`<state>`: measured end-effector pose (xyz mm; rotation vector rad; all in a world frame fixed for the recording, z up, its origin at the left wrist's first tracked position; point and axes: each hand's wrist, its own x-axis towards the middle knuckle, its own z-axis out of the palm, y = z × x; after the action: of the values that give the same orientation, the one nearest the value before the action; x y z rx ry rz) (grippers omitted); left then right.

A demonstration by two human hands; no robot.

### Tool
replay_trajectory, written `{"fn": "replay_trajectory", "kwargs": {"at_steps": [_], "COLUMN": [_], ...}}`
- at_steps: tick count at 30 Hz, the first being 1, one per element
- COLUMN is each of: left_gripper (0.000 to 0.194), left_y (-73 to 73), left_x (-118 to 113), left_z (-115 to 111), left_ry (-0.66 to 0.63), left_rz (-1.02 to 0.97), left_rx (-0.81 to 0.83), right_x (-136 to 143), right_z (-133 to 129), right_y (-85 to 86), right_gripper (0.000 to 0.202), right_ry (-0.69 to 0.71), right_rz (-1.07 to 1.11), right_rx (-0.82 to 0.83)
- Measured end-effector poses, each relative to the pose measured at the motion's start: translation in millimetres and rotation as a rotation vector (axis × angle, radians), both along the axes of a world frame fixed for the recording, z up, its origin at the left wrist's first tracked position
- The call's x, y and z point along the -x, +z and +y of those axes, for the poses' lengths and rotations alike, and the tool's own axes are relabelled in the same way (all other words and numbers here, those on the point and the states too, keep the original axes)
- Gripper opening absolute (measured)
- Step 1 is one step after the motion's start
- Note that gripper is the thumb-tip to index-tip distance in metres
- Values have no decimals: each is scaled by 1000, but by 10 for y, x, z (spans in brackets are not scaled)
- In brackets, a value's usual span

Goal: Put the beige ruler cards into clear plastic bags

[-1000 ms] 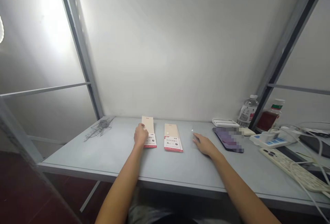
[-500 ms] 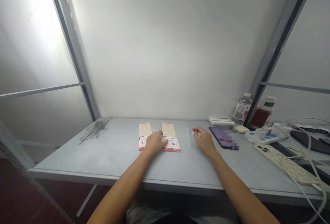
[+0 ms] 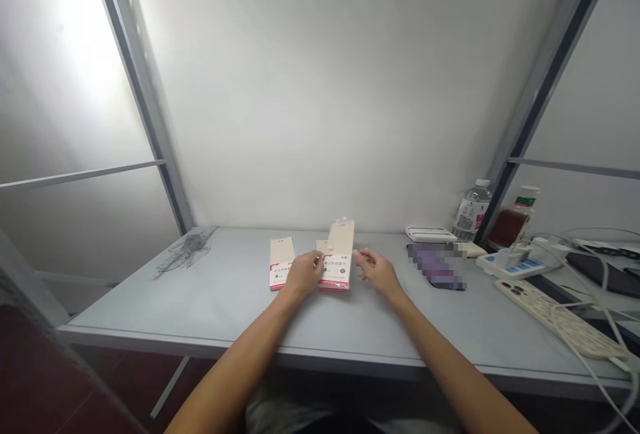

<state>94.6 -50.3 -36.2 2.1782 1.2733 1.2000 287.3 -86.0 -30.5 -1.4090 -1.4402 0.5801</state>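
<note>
A beige notepad-like packet point(image 3: 341, 239) with a white and red label is raised at a tilt above the table, in clear, shiny plastic. My left hand point(image 3: 304, 273) pinches its left edge. At its right edge, my right hand point(image 3: 376, 270) has thumb and fingers closed together, touching the plastic. Partly hidden beneath lies a second, similar packet point(image 3: 321, 245). To the left of my left hand, another such packet point(image 3: 283, 249) lies flat on the table point(image 3: 225, 307).
A phone point(image 3: 435, 266) lies right of my right hand. Beyond it are a white flat device point(image 3: 431, 235), a water bottle point(image 3: 471, 211), a bottle of red liquid point(image 3: 514, 217), a power strip point(image 3: 517, 266), a cream phone case point(image 3: 555, 317) and cables. Crumpled clear plastic point(image 3: 184, 251) lies at the left.
My right hand has moved left to the packet's right edge, bringing the clear plastic with it. The top packet has risen and tilted. My left hand now grips its left edge.
</note>
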Motion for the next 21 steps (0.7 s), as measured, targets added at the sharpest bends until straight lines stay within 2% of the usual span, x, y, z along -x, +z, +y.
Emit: {"fn": "replay_trajectory", "kwargs": {"at_steps": [5,9,15,21], "left_gripper": [28,37,39,42], "left_y": [-9,-30,14,45], "left_x": [-52,-72,-93,-121], "left_z": [-69,-85,-131,-178], "left_ry": [-149,-157,-79,-85], "left_rz": [42,58,128,240], "left_rx": [35,68,14,-69], "right_x": [45,63,92,88], "right_z": [11,7,-30,-8], "right_y": [-13,-44,-48,-113], "right_gripper": [25,18,20,23], "right_ry": [273,320,397,452], "right_rz": [172,246,265,288], "right_rx": [90,106,94,53]}}
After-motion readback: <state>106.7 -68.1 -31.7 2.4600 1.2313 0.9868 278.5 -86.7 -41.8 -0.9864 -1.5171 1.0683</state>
